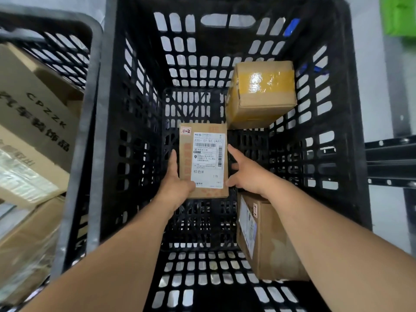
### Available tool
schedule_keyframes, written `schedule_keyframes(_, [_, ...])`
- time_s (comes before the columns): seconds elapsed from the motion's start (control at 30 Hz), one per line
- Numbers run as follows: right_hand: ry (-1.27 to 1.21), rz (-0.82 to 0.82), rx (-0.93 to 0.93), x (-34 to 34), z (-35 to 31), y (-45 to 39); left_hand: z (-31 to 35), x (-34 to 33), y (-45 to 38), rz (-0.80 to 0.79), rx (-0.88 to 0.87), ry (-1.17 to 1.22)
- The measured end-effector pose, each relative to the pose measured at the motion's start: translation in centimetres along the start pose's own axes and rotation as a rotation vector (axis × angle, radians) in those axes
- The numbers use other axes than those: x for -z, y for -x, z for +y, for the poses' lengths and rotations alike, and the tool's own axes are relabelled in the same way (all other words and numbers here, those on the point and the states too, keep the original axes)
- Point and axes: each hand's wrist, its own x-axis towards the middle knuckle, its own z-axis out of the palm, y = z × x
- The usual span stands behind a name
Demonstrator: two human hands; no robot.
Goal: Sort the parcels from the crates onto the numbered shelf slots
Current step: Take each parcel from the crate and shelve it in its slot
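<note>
I look down into a deep black plastic crate (135,136). A flat brown parcel (203,158) with a white shipping label and a red "1-2" tag sits in the middle of it. My left hand (177,179) grips the parcel's lower left edge, thumb on the label. At the parcel's right edge is my right hand (245,172), fingers spread and touching the side. A taped cardboard box (261,93) leans in the far right corner. Another labelled box (265,239) stands on its side at the near right, partly under my right forearm.
A second black crate (67,41) at the left holds several larger cardboard boxes (33,113). A dark metal shelf rail (391,161) runs at the right. Something green (398,16) sits at the top right corner on the grey floor.
</note>
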Motion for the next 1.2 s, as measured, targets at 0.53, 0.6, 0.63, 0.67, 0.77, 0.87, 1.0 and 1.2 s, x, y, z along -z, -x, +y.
schedule_keyframes(0.53, [-0.174, 0.073, 0.288, 3.3, -5.9, 11.5, 5.1, 4.5, 10.9, -0.054, -0.415, 0.012])
schedule_keyframes(0.6, [-0.176, 0.102, 0.316, 3.2, -6.8, 13.9, 5.9, 5.5, 12.6, -0.07, -0.465, -0.02])
schedule_keyframes(0.63, [-0.175, 0.117, 0.334, 3.1, -7.3, 15.1, 6.4, 6.0, 13.5, -0.087, -0.491, -0.037])
schedule_keyframes(0.67, [-0.173, 0.13, 0.354, 3.0, -7.7, 16.3, 7.0, 6.6, 14.6, -0.107, -0.516, -0.053])
schedule_keyframes(0.77, [-0.163, 0.148, 0.416, 2.7, -9.1, 19.9, 9.0, 8.0, 18.0, -0.143, -0.609, -0.099])
schedule_keyframes(0.87, [-0.139, 0.187, 0.484, 2.3, -10.6, 23.6, 10.7, 9.4, 21.6, -0.139, -0.691, -0.119])
schedule_keyframes(1.0, [-0.124, 0.305, 0.581, 1.3, -12.2, 29.1, 12.1, 10.9, 25.9, -0.163, -0.799, -0.12])
schedule_keyframes(1.2, [-0.111, 0.405, 0.674, 0.4, -14.0, 36.5, 14.0, 12.9, 31.3, -0.218, -0.927, -0.121])
